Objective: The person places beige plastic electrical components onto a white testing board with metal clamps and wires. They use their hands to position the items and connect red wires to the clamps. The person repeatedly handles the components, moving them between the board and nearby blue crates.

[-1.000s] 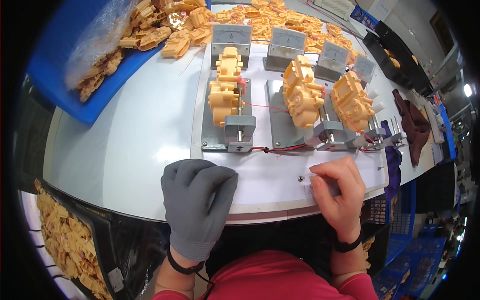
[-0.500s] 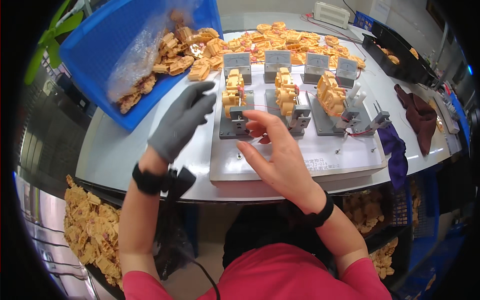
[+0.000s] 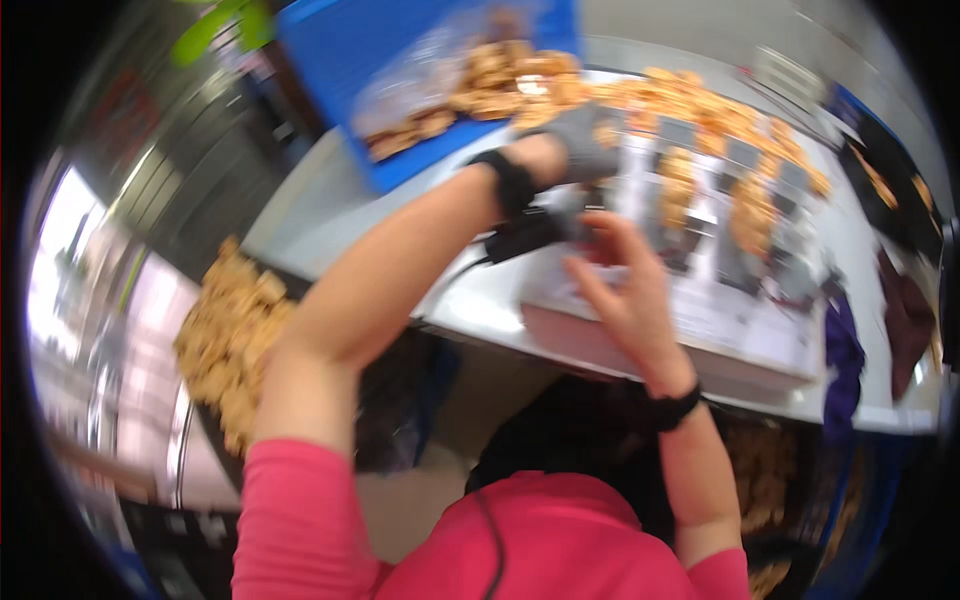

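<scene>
The whole view is blurred by motion. My left hand [image 3: 583,145], in a grey glove, reaches over the leftmost test stand, and its fingers are smeared. It covers most of that stand and whatever sits there. Just nearer to me is my right hand [image 3: 635,295], bare, its thumb and fingers curved but apart and nothing visible between them. Its fingertips are close to the front of the same stand. To the right, a yellow plastic gear housing [image 3: 677,185] sits on the middle stand, and another yellow housing [image 3: 750,212] is on the right one. All stand on a white board [image 3: 690,325].
Behind the stands lies a heap of yellow housings [image 3: 690,92]. A blue crate [image 3: 330,60] with a clear bag and more parts leans at the far left. Purple cloth [image 3: 842,350] and brown cloth [image 3: 903,325] lie at right. Yellow parts [image 3: 228,345] are piled below the table's left edge.
My left hand has moved right and forward onto the leftmost stand. My right hand stays in front of that stand. The whole view has shifted, so the table appears further right.
</scene>
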A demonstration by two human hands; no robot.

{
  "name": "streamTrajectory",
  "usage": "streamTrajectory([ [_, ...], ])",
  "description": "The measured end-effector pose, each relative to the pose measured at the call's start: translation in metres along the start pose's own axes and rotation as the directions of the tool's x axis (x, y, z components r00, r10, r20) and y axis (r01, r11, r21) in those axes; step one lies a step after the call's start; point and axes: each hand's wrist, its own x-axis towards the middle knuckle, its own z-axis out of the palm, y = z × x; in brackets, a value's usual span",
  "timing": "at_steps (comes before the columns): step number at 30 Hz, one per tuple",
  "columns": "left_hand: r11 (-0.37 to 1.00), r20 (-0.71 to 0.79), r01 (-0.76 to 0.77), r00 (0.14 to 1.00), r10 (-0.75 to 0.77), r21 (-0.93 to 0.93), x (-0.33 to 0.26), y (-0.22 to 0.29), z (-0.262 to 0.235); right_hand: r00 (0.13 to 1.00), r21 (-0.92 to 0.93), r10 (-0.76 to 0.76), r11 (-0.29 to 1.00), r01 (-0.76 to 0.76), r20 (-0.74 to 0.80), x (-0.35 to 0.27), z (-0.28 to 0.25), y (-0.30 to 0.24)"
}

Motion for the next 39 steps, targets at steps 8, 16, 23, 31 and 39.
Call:
streamTrajectory([
  [8, 0.887, -0.359, -0.216, 0.931, 0.062, -0.407, -0.109, -0.007, -0.066, 0.998, -0.020, 0.032, 0.999, -0.033, -0.046, -0.011, -0.004, -0.009],
  [16, 0.566, -0.235, -0.076, 0.948, -0.213, -0.821, -0.141, -0.038, -0.062, 0.998, 0.021, -0.052, 0.998, 0.053, -0.046, 0.002, -0.001, -0.001],
  [23, 0.749, -0.182, -0.001, 0.970, -0.160, -0.662, -0.057, -0.038, -0.034, 0.997, -0.018, -0.064, 0.998, 0.063, -0.039, 0.000, -0.009, -0.007],
  [31, 0.980, -0.120, -0.063, 0.992, 0.041, -0.190, -0.018, -0.004, -0.012, 0.992, 0.035, -0.113, 0.993, 0.115, -0.051, -0.002, -0.008, 0.000],
  [39, 0.980, 0.130, 0.059, 0.991, -0.034, -0.191, -0.018, 0.025, -0.006, 0.983, 0.004, -0.161, 0.987, 0.162, -0.091, -0.002, -0.009, 0.006],
])
